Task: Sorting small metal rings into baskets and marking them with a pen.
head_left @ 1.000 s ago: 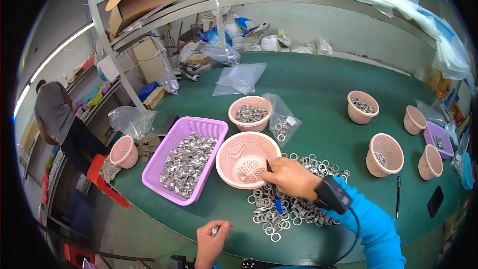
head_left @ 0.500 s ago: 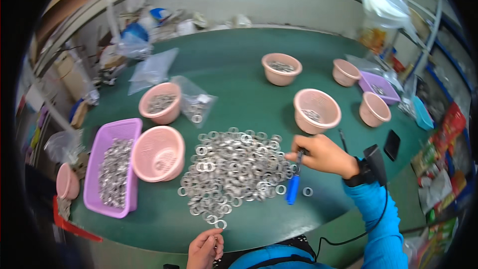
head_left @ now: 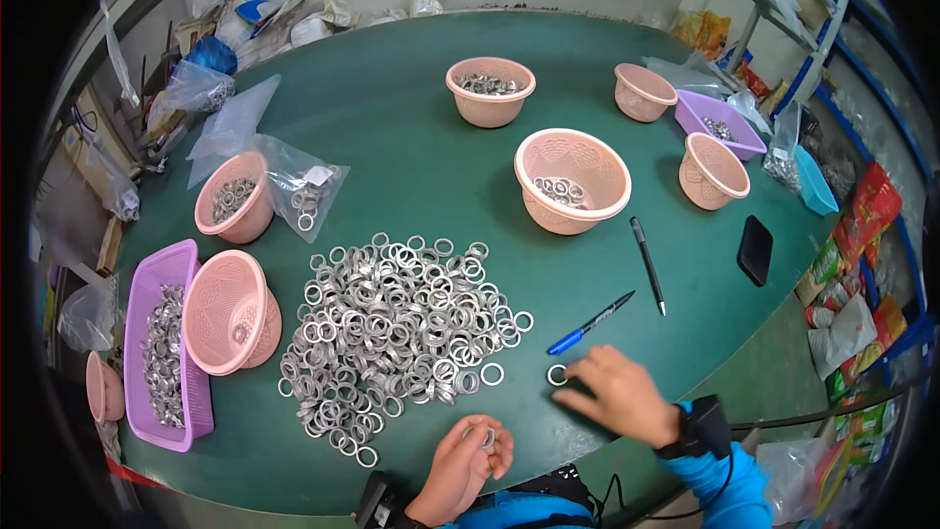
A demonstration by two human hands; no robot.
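Observation:
My left hand is closed at the table's near edge, with a silver metal ring between its fingers. My right hand hovers to the right with thumb and fingers apart, and its fingertips are close by a single metal ring lying on the table. Just beyond that ring rests a marker pen with a blue end. A wide heap of metal rings covers the table left of my hands, a few of them lying loose at its edges.
Pink baskets stand around the green table, several with rings inside. A purple basket of metal parts sits at the left. Farther right lie a black pen and a phone. A plastic bag holds some rings.
My right hand has let go of the marker pen and come nearer, to the lone ring. My left hand has risen over the table's near edge. The view has shifted.

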